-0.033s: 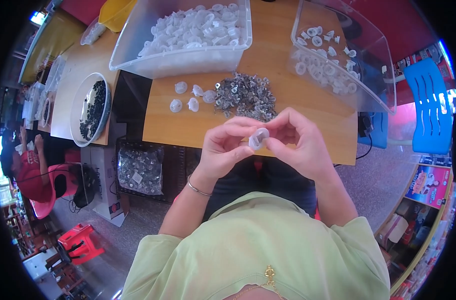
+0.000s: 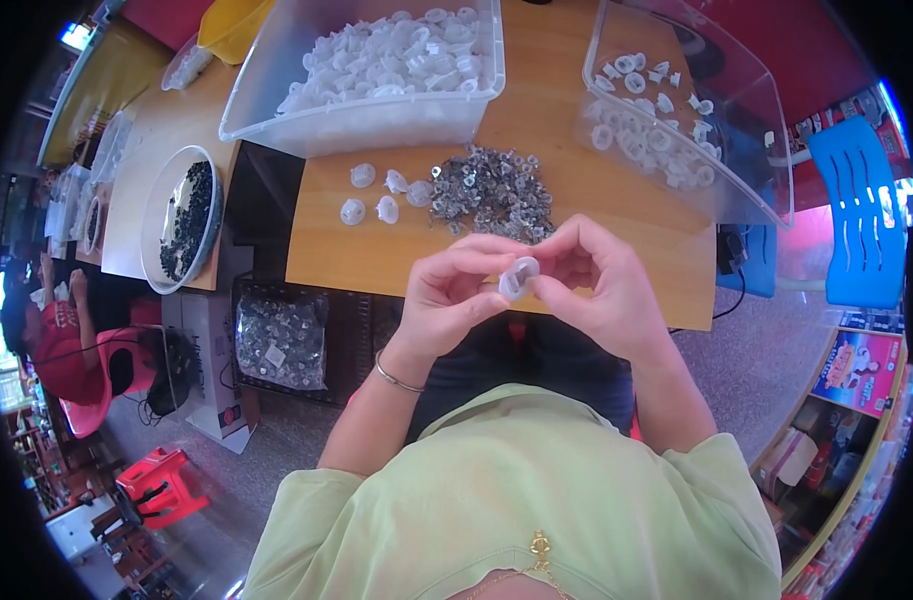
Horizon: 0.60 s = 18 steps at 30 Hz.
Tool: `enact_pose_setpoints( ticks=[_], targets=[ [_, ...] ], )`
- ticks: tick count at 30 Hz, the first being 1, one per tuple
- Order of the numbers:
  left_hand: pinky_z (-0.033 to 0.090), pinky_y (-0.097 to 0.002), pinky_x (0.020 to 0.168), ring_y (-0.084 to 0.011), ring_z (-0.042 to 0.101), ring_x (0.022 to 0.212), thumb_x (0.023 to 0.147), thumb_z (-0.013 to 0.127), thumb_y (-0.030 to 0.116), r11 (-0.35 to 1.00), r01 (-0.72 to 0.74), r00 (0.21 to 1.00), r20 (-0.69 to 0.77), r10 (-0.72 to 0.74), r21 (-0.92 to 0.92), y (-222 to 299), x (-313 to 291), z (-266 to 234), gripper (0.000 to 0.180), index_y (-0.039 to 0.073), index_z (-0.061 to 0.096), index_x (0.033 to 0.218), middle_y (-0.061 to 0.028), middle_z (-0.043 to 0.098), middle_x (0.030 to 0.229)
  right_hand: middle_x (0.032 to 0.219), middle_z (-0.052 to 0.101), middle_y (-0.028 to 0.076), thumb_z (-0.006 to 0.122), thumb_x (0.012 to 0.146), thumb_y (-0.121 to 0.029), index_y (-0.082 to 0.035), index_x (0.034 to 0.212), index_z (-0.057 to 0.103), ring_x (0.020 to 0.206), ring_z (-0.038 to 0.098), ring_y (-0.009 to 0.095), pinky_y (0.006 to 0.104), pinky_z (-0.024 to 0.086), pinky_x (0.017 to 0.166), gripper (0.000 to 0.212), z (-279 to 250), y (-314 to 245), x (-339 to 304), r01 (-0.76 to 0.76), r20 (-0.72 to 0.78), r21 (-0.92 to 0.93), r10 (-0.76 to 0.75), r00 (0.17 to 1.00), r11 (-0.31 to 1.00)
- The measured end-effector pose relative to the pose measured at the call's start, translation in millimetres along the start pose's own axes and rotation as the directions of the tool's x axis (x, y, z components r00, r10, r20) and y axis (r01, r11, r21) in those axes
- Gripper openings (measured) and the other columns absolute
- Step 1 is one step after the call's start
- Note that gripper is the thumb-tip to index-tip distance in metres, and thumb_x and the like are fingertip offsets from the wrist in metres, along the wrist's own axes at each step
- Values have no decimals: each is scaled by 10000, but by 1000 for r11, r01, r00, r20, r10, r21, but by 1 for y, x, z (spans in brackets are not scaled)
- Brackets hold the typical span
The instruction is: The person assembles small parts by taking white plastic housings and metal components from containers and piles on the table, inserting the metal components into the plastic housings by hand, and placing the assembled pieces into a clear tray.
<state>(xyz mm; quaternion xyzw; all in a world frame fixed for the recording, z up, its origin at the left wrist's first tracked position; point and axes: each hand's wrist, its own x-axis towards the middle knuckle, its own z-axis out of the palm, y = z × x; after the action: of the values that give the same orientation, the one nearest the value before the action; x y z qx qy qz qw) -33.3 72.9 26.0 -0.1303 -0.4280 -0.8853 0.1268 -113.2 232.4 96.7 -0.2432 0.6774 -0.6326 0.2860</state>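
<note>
Pinching a small white plastic cap (image 2: 518, 277) between the fingertips of both hands, the person holds it just above the near edge of the wooden table (image 2: 377, 255), in front of the chest. The left hand (image 2: 449, 298) closes thumb and forefinger on the cap's left side, while the right hand (image 2: 597, 285) grips its right side; whether a metal piece is already seated in it cannot be told. The work looks to be at the fitting stage, one cap being pressed or checked, and the next move seems to call for a firm, square squeeze so the part does not slip. Behind the hands lies one heap of small metal clips (image 2: 492, 190), too many to count. Just left of it sit five loose white caps (image 2: 387, 192), near one another. Two clear plastic bins stand further back: a large bin (image 2: 367, 115) heaped with white caps, and a tilted bin (image 2: 742, 150) to the right, holding a thinner scatter of white ring-shaped pieces. One round bowl of dark pieces (image 2: 182, 220) rests on the table to the left.
</note>
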Motion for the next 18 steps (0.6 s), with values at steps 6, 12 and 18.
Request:
enact_pose_setpoints(
  ticks=[6,12,18],
  targets=[
    [448,-331,921,-228,532,1091,785,641,-43,999,19,999,30,-21,51,1,-1,-3,303,10,613,1082,-175,541,1166,779,616,33,657,787,-57,-1,854,546,718,606,79,222,498,661,141,0,1,2,-27,-6,-15,27,1000,1000],
    [434,-357,942,-243,530,1098,809,596,-51,1000,2,1000,10,-2,15,0,-1,0,284,3,604,1087,-180,542,1174,823,617,51,632,807,-43,12,889,530,721,601,81,225,500,657,142,4,4,1,6,-15,8,-6,1000,1000],
    [459,-376,938,-275,546,1096,842,539,-48,999,28,995,-98,-25,24,9,3,8,267,8,584,1100,-194,513,1204,816,611,57,616,798,-2,-8,1031,533,744,612,106,232,509,650,247,7,4,1,108,-56,-56,-112,992,993]
  ],
)
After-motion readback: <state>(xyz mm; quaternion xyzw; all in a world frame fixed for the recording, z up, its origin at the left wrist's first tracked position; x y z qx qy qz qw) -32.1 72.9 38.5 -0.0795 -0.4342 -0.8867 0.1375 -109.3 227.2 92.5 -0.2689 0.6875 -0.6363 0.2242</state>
